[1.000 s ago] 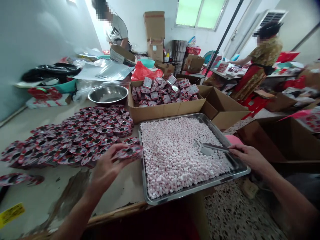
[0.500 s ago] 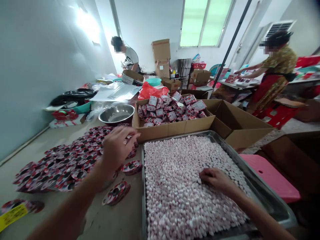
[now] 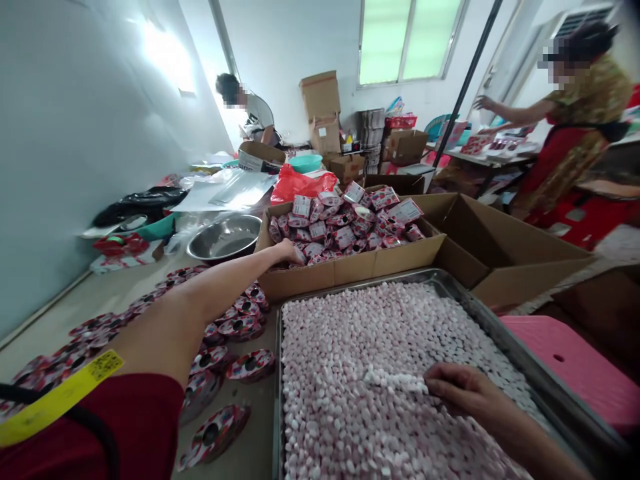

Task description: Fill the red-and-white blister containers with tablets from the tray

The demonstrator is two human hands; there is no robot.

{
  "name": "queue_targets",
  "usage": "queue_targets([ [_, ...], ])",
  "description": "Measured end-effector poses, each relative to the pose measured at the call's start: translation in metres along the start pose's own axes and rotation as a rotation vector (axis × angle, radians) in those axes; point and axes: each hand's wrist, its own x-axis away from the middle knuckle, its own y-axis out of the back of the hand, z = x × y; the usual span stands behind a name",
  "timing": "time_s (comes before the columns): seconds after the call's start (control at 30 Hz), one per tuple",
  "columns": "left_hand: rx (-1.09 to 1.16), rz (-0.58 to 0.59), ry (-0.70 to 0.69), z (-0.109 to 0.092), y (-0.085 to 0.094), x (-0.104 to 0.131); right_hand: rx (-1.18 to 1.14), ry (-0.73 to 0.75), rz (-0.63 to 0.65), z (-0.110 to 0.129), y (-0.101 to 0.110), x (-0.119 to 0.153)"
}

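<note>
My left hand (image 3: 293, 253) is inside the near left corner of a cardboard box (image 3: 345, 270), among small printed packets (image 3: 345, 237). Its fingers are mostly hidden, so whether they grip a packet cannot be told. Over the metal tray (image 3: 278, 400), my right hand (image 3: 457, 388) is closed, thumb against fingers. From its fingertips a knobbly white strand (image 3: 397, 380) stretches leftward, just above a thick layer of small white and pinkish pieces (image 3: 340, 413). Those pieces look like beads or small candies; their kind is unclear.
Red-and-white oval packets with dark round openings (image 3: 240, 327) cover the table left of the tray. A steel bowl (image 3: 225, 239) stands behind them. An open carton (image 3: 520, 247) and a pink stool (image 3: 555, 360) are at right. Two people (image 3: 580, 113) (image 3: 250, 117) work farther back.
My left hand has gone from above the table packets forward into the cardboard box. My right hand has shifted slightly right and down; a white strand now shows at its fingertips.
</note>
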Motion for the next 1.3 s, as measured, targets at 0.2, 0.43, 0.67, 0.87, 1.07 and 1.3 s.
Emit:
queue_targets([
  [0.2, -0.106, -0.123, -0.121, -0.054, 0.057, 0.051, -0.004, 0.112, -0.064, 0.035, 0.008, 0.023],
  [0.43, 0.399, 0.019, 0.044, -0.112, 0.046, 0.219, -0.035, 0.246, -0.116, 0.106, 0.017, 0.073],
  [0.67, 0.862, 0.063, 0.456, -0.124, -0.004, 0.267, 0.089, 0.238, -0.054, 0.106, -0.001, 0.087],
  [0.87, 0.691, 0.225, 0.368, -0.112, -0.02, 0.261, 0.165, 0.233, -0.069, 0.095, -0.024, 0.075],
  [1.07, 0.467, 0.521, 0.466, -0.094, -0.018, 0.239, 0.317, 0.235, -0.103, 0.09, -0.029, 0.055],
  [1.3, 0.022, 0.519, -0.396, -0.078, -0.002, 0.229, 0.731, 0.244, -0.204, 0.116, -0.032, 0.033],
])
